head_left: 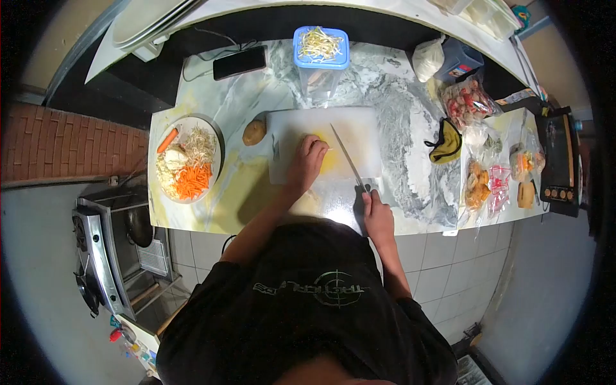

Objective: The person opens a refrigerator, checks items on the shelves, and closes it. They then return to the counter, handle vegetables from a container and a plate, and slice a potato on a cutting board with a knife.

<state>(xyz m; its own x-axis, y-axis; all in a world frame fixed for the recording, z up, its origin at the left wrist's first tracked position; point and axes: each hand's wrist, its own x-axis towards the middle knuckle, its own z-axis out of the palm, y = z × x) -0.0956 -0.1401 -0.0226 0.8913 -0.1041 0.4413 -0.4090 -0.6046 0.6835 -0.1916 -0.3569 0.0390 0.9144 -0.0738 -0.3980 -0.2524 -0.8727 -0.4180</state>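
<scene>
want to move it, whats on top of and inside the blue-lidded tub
Bean sprouts lie on the tub's blue lid, which covers the inside; through the clear side, too little shows to name any contents.

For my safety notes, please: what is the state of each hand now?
Left hand: curled over the cutting board; grip cannot be told.
Right hand: closed on the knife.

The left hand (310, 160) presses something small and pale on the cutting board (359, 135), the right hand (376, 217) holds a knife (347, 154) just beside it, and a potato (255, 132) lies on the worktop (256, 186).
</scene>
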